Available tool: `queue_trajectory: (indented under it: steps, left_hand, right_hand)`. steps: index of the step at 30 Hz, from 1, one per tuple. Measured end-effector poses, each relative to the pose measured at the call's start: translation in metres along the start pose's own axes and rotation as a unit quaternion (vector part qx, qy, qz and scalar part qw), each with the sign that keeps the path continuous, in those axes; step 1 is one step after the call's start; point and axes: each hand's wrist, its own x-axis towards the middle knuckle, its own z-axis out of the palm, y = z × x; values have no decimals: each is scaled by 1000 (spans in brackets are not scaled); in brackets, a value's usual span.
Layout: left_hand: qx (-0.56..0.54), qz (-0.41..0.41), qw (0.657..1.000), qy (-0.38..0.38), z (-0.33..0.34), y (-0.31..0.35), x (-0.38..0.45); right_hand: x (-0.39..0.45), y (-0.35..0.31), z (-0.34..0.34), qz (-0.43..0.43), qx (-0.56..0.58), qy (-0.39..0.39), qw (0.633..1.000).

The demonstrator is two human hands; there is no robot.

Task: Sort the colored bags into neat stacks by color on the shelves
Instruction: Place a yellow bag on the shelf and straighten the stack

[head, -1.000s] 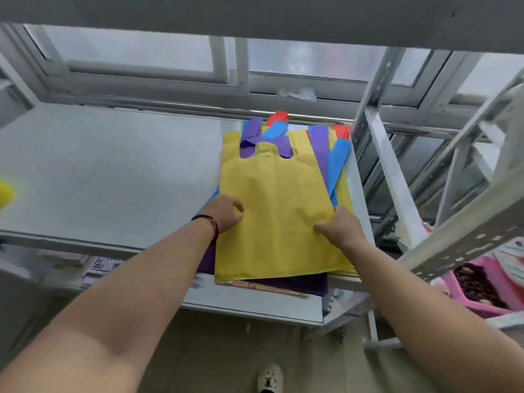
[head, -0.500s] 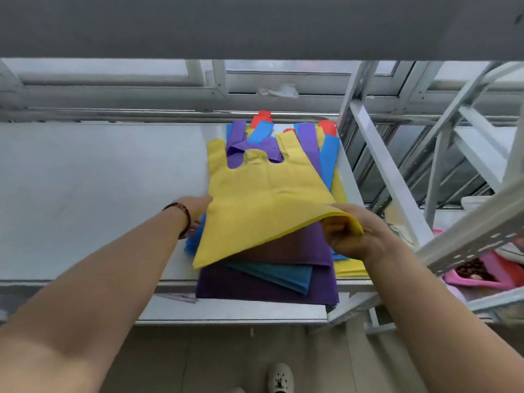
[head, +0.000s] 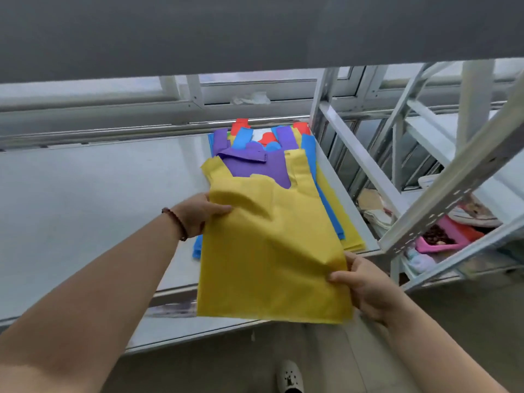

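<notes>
Both hands held one yellow bag [head: 269,251] above the shelf's [head: 85,208] near edge: left hand [head: 198,214] pinched its left side, right hand [head: 365,282] its right corner, near the pile [head: 272,165].

Soft daylight from rear windows [head: 255,80], slight blur, wide-angle edge distortion

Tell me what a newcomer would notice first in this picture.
First, the big yellow bag in the middle, held up by the left hand and the right hand at its side edges. Behind it, a mixed pile of bags lies on the grey shelf, purple on top.
</notes>
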Motion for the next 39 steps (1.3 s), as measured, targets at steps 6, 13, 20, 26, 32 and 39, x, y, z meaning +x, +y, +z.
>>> queue_trajectory:
  steps: [6, 13, 20, 26, 32, 39]
  left_hand:
    - [13, 87, 982, -165, 21, 30, -6]
    - [87, 161, 940, -288, 123, 66, -10]
    - [167, 185, 891, -379, 242, 63, -28]
    - [204, 206, 883, -369, 342, 56, -30]
    - [246, 209, 868, -378, 455, 49, -17]
    - [262, 155, 881, -363, 584, 27, 12]
  right_hand:
    - [-54, -11, -17, -135, -37, 44, 989]
    - [-129, 4, -57, -163, -21, 51, 985]
    - [-220, 35, -104, -215, 3, 194, 957]
    - [-272, 62, -176, -268, 54, 298, 915]
    - [-308, 77, -268, -264, 25, 337, 903]
    - [-350, 89, -392, -253, -13, 340, 906]
